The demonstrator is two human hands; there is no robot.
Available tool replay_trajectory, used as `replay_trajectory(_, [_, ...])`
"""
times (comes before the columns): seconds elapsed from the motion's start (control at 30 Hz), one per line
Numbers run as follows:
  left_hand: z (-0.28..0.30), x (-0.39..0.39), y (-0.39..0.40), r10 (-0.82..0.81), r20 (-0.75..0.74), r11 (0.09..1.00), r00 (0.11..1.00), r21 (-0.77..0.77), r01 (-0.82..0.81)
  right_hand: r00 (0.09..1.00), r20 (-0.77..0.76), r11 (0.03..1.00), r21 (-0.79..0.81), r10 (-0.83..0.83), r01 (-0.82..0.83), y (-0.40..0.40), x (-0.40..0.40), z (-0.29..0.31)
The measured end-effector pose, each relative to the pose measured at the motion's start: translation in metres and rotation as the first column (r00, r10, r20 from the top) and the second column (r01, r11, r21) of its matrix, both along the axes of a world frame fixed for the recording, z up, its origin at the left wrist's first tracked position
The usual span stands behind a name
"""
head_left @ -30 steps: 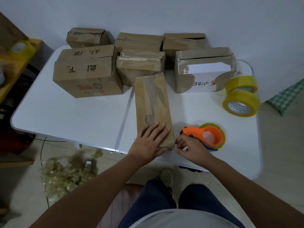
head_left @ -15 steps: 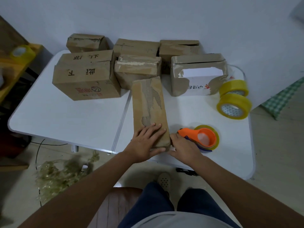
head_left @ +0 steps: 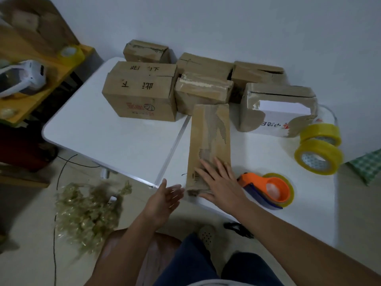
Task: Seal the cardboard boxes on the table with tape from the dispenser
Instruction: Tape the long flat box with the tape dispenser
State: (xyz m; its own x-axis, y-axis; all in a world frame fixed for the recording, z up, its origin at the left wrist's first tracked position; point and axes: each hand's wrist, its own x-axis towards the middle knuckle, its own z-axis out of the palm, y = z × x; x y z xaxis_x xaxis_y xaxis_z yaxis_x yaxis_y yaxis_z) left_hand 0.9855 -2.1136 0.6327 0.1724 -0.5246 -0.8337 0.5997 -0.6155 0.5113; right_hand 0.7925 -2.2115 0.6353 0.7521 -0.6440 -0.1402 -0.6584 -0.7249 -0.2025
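A long flat cardboard box [head_left: 209, 137] lies lengthwise at the front of the white table [head_left: 107, 133]. My right hand [head_left: 221, 180] rests flat on its near end, fingers spread. Just left of the box's near end, my left hand [head_left: 165, 200] hovers off the table edge, palm up and empty. The orange tape dispenser [head_left: 266, 188] with its yellow roll lies on the table right of my right hand, untouched. Several other worn cardboard boxes [head_left: 142, 91] are grouped at the back of the table.
Two yellow tape rolls [head_left: 318, 154] stand stacked at the table's right edge. A torn box with a white inside [head_left: 278, 109] sits behind them. Crumpled plastic wrap [head_left: 86, 209] lies on the floor at left. A wooden side table [head_left: 41, 87] holds another roll.
My left hand has come off the box's near end and moved left, off the table edge. My right hand has moved from beside the dispenser onto the box's near end.
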Motion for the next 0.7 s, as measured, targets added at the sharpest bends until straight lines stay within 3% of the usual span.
replay_trajectory(0.13, [0.004, -0.001, 0.006, 0.058, 0.012, 0.994, 0.998, -0.092, -0.057, 0.999, -0.022, 0.996, -0.086, -0.025, 0.023, 0.005, -0.001, -0.010])
replay_trajectory(0.4, [0.013, -0.010, 0.017, -0.065, 0.278, 0.962, 0.958, -0.238, 0.135, 0.998, 0.029, 0.996, -0.071, -0.057, 0.059, 0.013, -0.009, -0.012])
replay_trajectory(0.7, [0.004, -0.021, 0.021, 0.043, 0.494, 0.971, 0.869, -0.224, 0.080, 0.997, -0.001, 0.981, -0.178, -0.073, 0.072, 0.017, -0.004, -0.018])
